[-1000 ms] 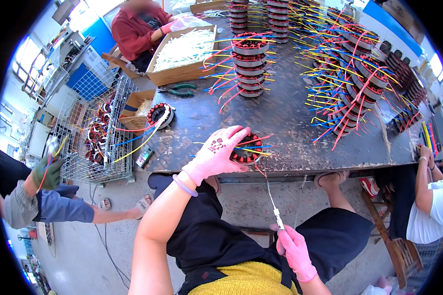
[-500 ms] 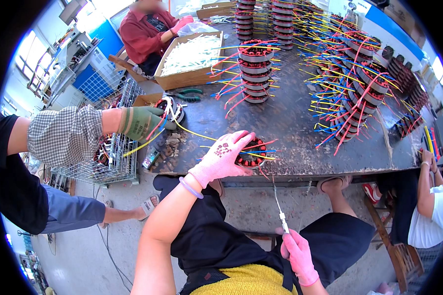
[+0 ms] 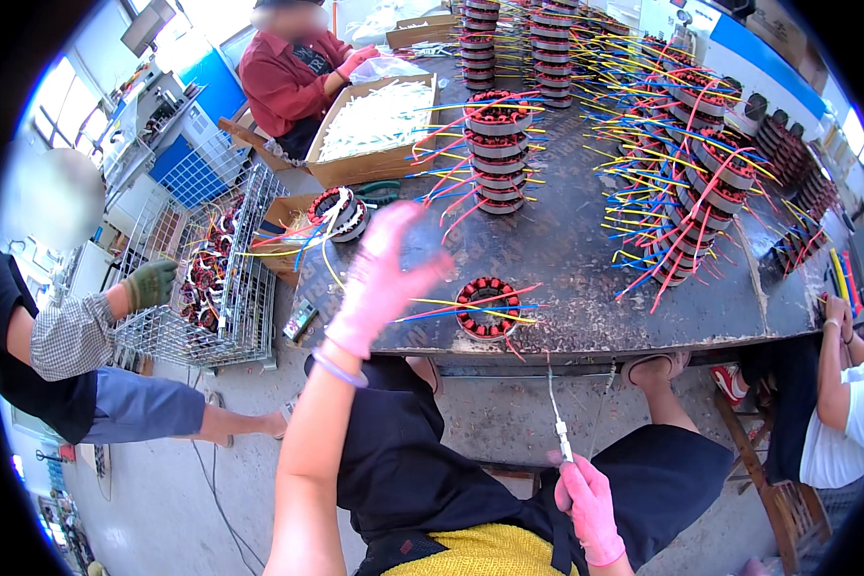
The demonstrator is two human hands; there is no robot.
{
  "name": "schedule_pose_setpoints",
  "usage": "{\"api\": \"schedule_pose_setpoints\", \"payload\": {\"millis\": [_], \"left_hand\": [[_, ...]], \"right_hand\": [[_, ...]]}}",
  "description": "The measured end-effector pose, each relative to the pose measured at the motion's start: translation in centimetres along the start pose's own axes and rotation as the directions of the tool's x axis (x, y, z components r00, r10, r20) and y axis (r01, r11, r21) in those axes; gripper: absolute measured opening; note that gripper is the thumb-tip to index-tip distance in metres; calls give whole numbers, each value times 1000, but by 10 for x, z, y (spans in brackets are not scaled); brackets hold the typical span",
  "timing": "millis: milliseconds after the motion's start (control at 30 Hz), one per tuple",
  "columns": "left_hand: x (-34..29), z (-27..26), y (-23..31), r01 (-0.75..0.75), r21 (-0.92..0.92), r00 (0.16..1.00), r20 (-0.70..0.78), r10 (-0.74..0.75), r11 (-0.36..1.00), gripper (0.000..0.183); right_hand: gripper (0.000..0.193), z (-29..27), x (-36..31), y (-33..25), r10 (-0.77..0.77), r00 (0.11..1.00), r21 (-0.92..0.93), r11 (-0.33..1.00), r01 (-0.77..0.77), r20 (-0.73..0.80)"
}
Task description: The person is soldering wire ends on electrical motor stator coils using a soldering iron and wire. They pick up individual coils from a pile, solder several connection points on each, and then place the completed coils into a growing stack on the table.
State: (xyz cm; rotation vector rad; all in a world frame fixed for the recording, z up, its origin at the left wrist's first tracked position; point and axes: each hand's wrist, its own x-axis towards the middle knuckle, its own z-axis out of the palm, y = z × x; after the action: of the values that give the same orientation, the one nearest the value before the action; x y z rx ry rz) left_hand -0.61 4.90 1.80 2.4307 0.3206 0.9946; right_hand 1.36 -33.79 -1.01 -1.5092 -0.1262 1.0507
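Observation:
A motor stator point(image 3: 490, 328) with red windings and red, blue and yellow leads lies flat near the table's front edge. My left hand point(image 3: 386, 278), in a pink glove, is raised above the table to its left, fingers apart and empty, somewhat blurred. My right hand point(image 3: 588, 507), also pink-gloved, is below the table edge, closed round a white-handled tool with a thin shaft point(image 3: 564, 444) that points up toward the edge. Farther left, another stator point(image 3: 348, 223) with white strands and coloured leads stands at the table's left side.
Stacked stators point(image 3: 499, 158) rise at mid-table, with more stacks point(image 3: 691, 211) at right. Behind on the left are a cardboard box point(image 3: 374, 171) of white pieces and green-handled pliers point(image 3: 382, 187). A wire basket point(image 3: 250, 317) of stators stands beside a co-worker's gloved hand point(image 3: 151, 283). Other people sit around.
My left hand has let go of the near stator and moved left and up. The co-worker's green-gloved hand has left the other stator and drawn back over the basket. My right hand barely moves.

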Motion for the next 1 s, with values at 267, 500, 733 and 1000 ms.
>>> {"api": "schedule_pose_setpoints", "payload": {"millis": [267,500,733,1000], "left_hand": [[55,-50,-125,342,736,809,86,-582,585,96],[35,-60,-150,312,664,821,173,-545,680,104],[28,-87,-140,205,677,823,272,-499,707,100],[30,-86,-144,175,745,830,240,-504,643,70]], "right_hand": [[32,-9,-2,1,-15,1000,78,997,16,-11],[32,-15,-3,1,-32,998,7,999,33,-50],[35,-11,-2,2,-59,998,-24,998,58,-27],[34,-13,-3,2,-35,999,28,999,36,-17]]}}
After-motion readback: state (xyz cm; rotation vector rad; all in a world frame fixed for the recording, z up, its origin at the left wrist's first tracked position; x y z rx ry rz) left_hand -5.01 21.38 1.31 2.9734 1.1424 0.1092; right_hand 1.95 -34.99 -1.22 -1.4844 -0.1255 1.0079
